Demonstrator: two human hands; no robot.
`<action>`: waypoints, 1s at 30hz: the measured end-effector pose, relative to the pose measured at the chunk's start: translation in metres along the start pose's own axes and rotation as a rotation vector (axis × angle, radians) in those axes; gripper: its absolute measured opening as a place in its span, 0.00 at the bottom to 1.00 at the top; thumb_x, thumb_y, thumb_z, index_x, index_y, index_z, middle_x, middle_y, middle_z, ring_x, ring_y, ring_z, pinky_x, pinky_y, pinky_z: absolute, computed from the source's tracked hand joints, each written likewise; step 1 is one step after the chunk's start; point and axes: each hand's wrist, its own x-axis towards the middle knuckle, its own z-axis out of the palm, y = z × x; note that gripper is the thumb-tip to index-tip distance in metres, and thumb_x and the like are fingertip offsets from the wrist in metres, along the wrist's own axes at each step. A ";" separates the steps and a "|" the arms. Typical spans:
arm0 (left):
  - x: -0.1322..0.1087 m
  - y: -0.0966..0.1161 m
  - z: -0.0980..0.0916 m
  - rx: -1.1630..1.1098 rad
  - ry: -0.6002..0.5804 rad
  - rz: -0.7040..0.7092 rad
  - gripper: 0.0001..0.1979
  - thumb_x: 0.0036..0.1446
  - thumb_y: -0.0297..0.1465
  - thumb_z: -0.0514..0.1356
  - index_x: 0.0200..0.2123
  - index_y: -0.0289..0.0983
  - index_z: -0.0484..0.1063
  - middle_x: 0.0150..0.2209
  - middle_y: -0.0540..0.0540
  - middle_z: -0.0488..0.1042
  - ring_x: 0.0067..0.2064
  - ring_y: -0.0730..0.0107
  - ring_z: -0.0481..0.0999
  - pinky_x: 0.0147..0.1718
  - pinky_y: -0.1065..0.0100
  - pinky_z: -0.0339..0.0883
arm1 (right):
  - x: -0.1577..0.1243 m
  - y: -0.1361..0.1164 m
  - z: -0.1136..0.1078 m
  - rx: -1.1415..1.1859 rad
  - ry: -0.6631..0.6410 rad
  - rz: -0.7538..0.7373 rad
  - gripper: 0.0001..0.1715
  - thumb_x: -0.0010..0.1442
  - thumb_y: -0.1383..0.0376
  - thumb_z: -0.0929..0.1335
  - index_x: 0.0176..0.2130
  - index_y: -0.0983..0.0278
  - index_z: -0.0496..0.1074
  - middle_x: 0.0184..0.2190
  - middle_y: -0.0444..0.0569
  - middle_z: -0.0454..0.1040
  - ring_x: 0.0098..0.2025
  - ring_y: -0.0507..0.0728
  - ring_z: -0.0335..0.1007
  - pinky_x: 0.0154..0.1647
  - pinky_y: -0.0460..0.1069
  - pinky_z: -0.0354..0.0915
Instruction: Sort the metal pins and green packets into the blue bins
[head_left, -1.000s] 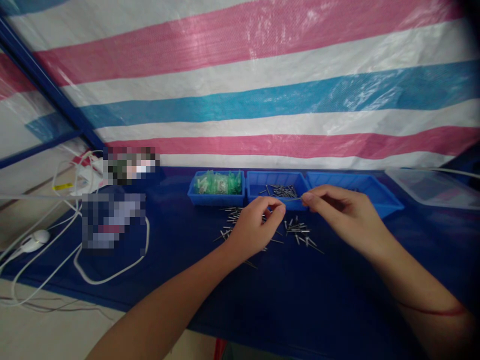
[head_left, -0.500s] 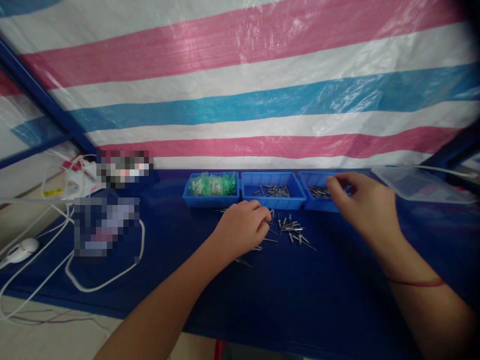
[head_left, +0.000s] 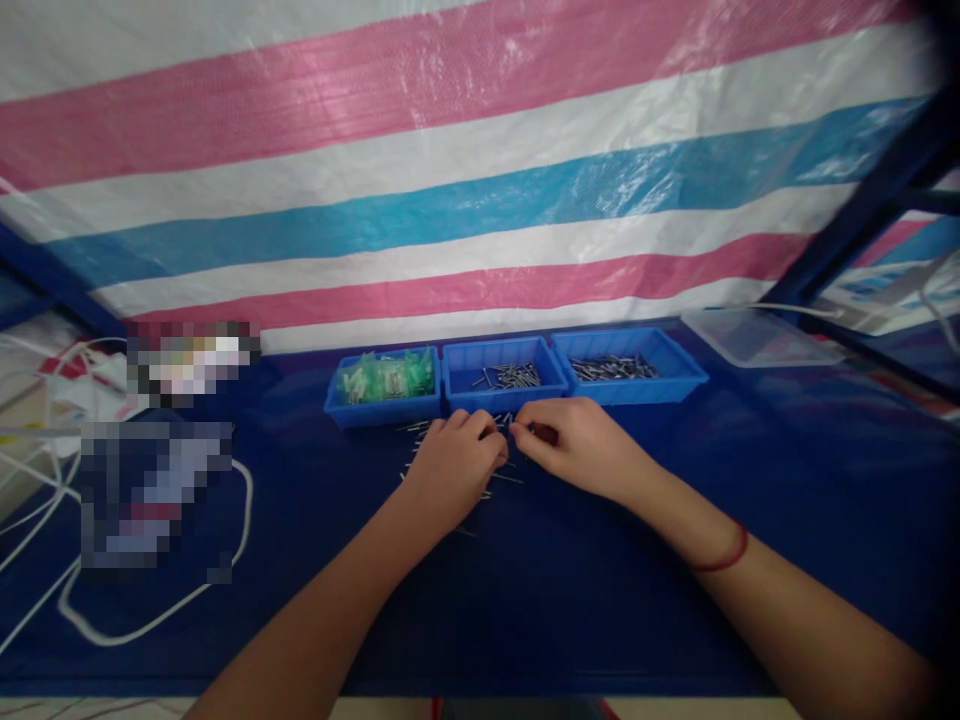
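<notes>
Thin metal pieces that look like blind rivets (head_left: 508, 478) lie scattered on the dark blue table around and under my left hand (head_left: 454, 460). Its fingers are curled together and bent down among them; whatever is between the fingertips is hidden. My right hand (head_left: 577, 445) is close by on the right, thumb and index finger pinched together at the far edge of the loose rivets. I cannot make out what that pinch holds. Behind the hands, the middle blue bin (head_left: 465, 355) holds a small heap of rivets, and the right blue bin (head_left: 679, 385) holds a larger heap.
The left blue bin (head_left: 360, 412) contains green plastic packets (head_left: 394, 377). A clear plastic lid (head_left: 757, 340) lies at the back right. White cables (head_left: 244, 520) loop over the table's left side beside blurred-out items. A striped plastic sheet (head_left: 420, 220) hangs behind.
My right hand has moved from above the right bin leftward and down to the loose rivets beside my left hand. The camera view has shifted to the right.
</notes>
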 end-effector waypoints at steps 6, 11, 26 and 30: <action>0.003 0.000 0.001 -0.329 0.204 -0.212 0.09 0.65 0.28 0.49 0.38 0.36 0.69 0.37 0.45 0.73 0.39 0.65 0.72 0.39 0.65 0.63 | -0.001 -0.006 0.013 0.355 0.125 -0.035 0.06 0.58 0.63 0.65 0.36 0.62 0.71 0.27 0.44 0.66 0.28 0.51 0.62 0.30 0.47 0.61; 0.007 0.002 0.005 -0.985 0.375 -0.325 0.07 0.62 0.32 0.53 0.36 0.36 0.68 0.33 0.49 0.73 0.32 0.72 0.73 0.35 0.69 0.66 | 0.001 -0.006 0.025 0.658 0.294 0.149 0.14 0.57 0.57 0.68 0.41 0.61 0.69 0.30 0.44 0.69 0.30 0.52 0.66 0.32 0.48 0.65; 0.008 0.004 0.015 -1.368 0.304 -0.334 0.12 0.59 0.37 0.57 0.40 0.34 0.72 0.34 0.46 0.75 0.32 0.73 0.73 0.33 0.71 0.68 | 0.002 -0.010 0.013 0.739 0.248 0.204 0.15 0.54 0.54 0.70 0.32 0.63 0.75 0.30 0.48 0.76 0.34 0.55 0.72 0.38 0.50 0.69; 0.007 0.001 0.014 -1.228 0.276 -0.254 0.13 0.61 0.37 0.55 0.41 0.34 0.74 0.38 0.45 0.76 0.38 0.68 0.75 0.38 0.69 0.68 | 0.002 -0.006 0.014 0.678 0.271 0.187 0.13 0.55 0.55 0.70 0.33 0.62 0.76 0.31 0.48 0.76 0.35 0.55 0.72 0.38 0.51 0.68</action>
